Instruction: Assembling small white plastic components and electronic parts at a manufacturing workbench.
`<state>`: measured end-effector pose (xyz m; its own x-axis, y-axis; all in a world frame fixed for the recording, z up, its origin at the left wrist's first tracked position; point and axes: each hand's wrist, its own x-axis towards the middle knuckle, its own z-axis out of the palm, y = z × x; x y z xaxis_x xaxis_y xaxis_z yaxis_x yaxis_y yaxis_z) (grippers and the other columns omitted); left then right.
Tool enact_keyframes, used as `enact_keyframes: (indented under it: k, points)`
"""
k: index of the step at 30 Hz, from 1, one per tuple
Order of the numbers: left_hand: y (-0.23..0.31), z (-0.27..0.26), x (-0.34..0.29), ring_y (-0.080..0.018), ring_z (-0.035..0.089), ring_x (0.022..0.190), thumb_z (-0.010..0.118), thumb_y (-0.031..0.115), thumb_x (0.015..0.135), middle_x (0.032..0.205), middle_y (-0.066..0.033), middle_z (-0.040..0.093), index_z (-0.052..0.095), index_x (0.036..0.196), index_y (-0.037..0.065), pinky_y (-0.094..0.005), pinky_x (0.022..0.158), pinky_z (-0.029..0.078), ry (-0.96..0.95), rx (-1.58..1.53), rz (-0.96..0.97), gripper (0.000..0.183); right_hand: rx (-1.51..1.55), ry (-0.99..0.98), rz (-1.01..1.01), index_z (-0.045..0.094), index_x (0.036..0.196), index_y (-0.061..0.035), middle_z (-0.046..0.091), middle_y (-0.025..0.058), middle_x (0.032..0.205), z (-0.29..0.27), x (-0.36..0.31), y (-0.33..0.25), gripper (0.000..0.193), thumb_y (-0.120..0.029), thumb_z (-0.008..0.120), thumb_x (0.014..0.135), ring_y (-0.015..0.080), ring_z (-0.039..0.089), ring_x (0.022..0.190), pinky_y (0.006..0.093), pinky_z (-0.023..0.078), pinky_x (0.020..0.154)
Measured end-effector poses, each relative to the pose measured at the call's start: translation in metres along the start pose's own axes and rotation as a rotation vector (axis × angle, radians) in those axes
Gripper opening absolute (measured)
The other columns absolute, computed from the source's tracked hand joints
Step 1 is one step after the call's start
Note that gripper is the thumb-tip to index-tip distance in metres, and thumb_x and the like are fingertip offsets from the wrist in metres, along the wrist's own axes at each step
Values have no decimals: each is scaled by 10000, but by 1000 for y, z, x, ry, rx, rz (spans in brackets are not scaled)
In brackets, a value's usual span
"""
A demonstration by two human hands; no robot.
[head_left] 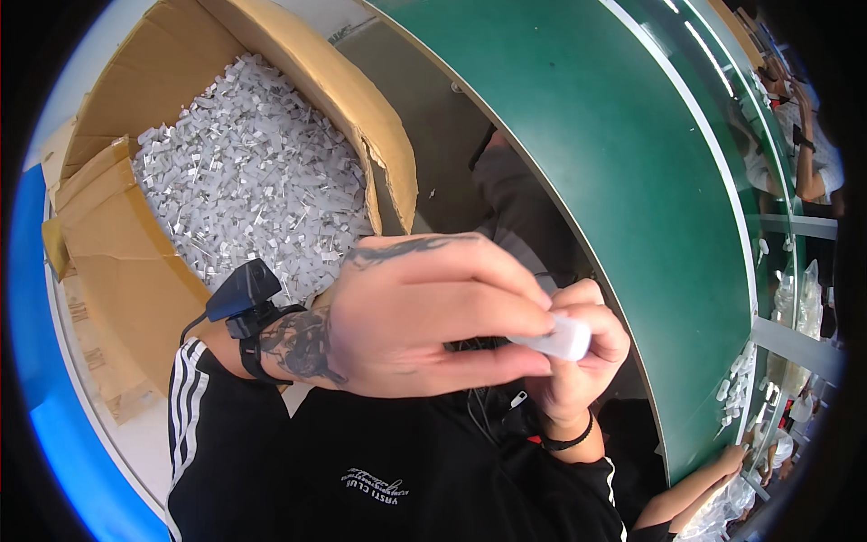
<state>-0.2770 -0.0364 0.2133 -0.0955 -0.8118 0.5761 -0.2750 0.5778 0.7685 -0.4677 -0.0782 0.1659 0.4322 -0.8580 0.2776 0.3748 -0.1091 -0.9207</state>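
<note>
Plastic piece (573,338), small and white, is pinched between the thumb and fingertips of the left hand (424,316), just in front of the right hand (567,387). Its long axis is laid roughly left to right, with the blunt, rounded end pointed to the person's right and the narrower end directed into the left fingers. The right fingers are curled close behind it; whether the piece is also gripped by them cannot be told.

Smooth, glossy plastic is shown, cloudier at the narrow end. A brown cardboard box (352,99), torn and ragged along its rim, is heaped with pale pieces (257,172), among which thin metallic bits are mixed. To the right, a smooth green table (614,154) is bordered by a white strip.

The narrow end is partly covered by the left fingers, and its outline is blurred. A co-worker's arm (691,492) is cut off by the dark fisheye rim.
</note>
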Motion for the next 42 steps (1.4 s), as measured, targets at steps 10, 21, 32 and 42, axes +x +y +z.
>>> enact_keyframes:
  k: [10,21,32,42]
  points:
    - [5,13,-2,-172,645,818,802,43,708,948,-77,670,675,1036,23,-265,670,509,-62,-90,-221,352,-4,26,118,648,867,12,600,88,833,-4,-11,0,124,-81,701,804,112,544,697,221,415,616]
    - [-1,24,1,-158,653,739,789,-7,686,885,-80,676,697,993,5,-248,631,481,85,-228,-135,321,200,69,148,638,858,-25,583,67,826,0,-9,0,131,-85,728,784,120,547,724,240,437,647]
    - [-2,19,7,-142,646,716,817,7,653,869,-60,692,712,940,23,-229,629,466,8,-167,-197,306,250,159,170,616,812,-34,571,61,812,6,-12,2,131,-90,731,785,131,552,697,255,459,646]
    - [0,18,-2,-151,648,774,864,114,635,1023,-61,668,686,935,92,-238,665,520,-44,102,-31,349,316,99,114,600,892,-17,584,97,880,11,-11,4,155,-104,708,824,127,556,740,243,454,675]
